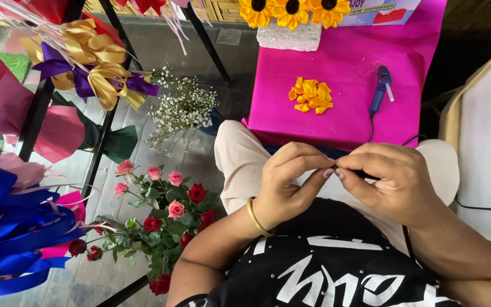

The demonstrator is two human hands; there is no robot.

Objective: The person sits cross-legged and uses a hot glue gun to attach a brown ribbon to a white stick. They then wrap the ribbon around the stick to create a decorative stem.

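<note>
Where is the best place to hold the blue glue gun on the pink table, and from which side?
Probably the glue gun is best held around its blue body, coming from the near side. It lies flat on the pink table, the white stick juts out at the far end, and its cord trails off the near edge toward the person.

- A pile of small yellow petals (310, 95) is lying on a bright pink sheet (348, 119), with a blue glue gun (379, 91) resting just beside it.
- Three artificial sunflowers (291, 11) are standing in a pale foam block (288, 37) at the sheet's far edge.
- Red and pink roses (166, 213) are spreading across the floor, near a spray of tiny white flowers (180, 108).
- Gold and purple ribbon bows (89, 57) are hanging on a black rack (106, 131); blue ribbons (12, 227) are crowding the lower left.
</note>
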